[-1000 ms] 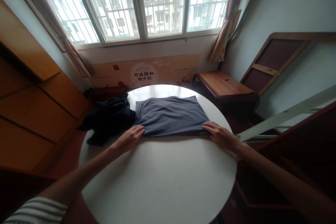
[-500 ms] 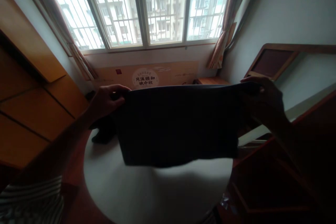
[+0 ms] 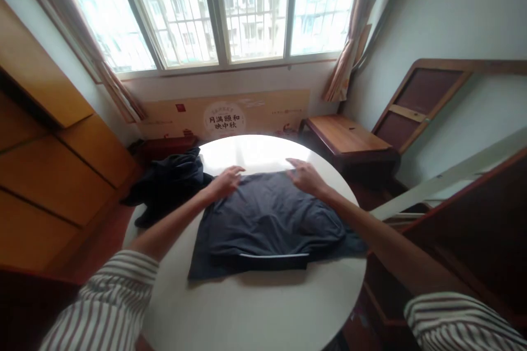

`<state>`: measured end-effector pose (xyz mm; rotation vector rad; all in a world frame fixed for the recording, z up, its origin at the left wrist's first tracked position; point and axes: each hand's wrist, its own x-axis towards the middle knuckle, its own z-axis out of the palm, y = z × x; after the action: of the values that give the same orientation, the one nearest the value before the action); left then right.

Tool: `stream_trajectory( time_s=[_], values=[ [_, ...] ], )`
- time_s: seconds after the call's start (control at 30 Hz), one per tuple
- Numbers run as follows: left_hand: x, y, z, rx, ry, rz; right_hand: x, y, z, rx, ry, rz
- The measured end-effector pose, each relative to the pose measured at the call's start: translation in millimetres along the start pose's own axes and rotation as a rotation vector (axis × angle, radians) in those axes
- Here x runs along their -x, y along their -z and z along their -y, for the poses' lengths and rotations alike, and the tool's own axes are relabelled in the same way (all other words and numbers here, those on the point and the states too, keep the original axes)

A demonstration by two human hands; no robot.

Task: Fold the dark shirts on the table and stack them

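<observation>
A dark grey garment lies spread on the round white table, its near edge showing a pale trim line. My left hand rests flat on the garment's far left corner, fingers stretched out. At the far right part of the same edge, my right hand lies palm down with fingers spread. Neither hand grips anything. Both forearms reach across the cloth, with striped sleeves at the bottom corners of the view.
A crumpled black garment sits at the table's left edge, partly hanging off. A wooden bench stands beyond the table on the right. Wooden cabinets fill the left side. A framed panel leans on the right wall under the window side.
The grey garment lay folded, was lifted up by both hands, and now lies flat again nearer me. Both hands have let go and rest on its far edge.
</observation>
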<state>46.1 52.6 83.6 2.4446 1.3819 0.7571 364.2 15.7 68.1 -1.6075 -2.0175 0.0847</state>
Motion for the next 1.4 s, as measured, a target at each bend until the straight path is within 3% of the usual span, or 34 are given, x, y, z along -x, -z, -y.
stream_trajectory(
  time_s=[0.1,0.17,0.3,0.4,0.5,0.6,0.7,0.83,1.0,1.17,1.3,1.4],
  values=[
    [19,-40.0,-5,-0.050,-0.018,0.108,9,-40,12,0.078,0.035,0.254],
    [30,-51.7,0,-0.067,-0.018,0.161,15,-51,3,0.139,-0.016,0.315],
    [46,-49.2,15,-0.200,-0.082,0.185,17,-43,-30,0.251,-0.109,0.291],
    [63,-36.2,15,-0.303,-0.069,0.020,17,-31,-33,0.224,-0.079,0.268],
    [90,-16.9,16,-0.305,0.156,-0.096,30,-20,-7,0.143,-0.008,0.242],
    [115,3.1,25,-0.200,0.429,0.014,63,-11,42,0.000,0.181,0.317],
    [122,15.4,33,0.090,0.619,0.125,103,-9,91,-0.160,0.456,0.452],
    [109,17.0,28,0.533,0.697,0.249,134,-20,123,-0.251,0.556,0.574],
    [99,13.8,12,0.630,0.529,0.287,121,-20,119,-0.437,0.402,0.508],
    [86,22.2,-12,0.722,0.467,0.398,83,-5,109,-0.906,0.005,0.475],
    [54,19.8,-71,0.976,0.281,0.382,45,5,103,-1.267,-0.315,0.495],
    [32,-8.2,-128,0.989,0.106,0.310,21,19,91,-1.283,-0.424,0.448]
  ],
)
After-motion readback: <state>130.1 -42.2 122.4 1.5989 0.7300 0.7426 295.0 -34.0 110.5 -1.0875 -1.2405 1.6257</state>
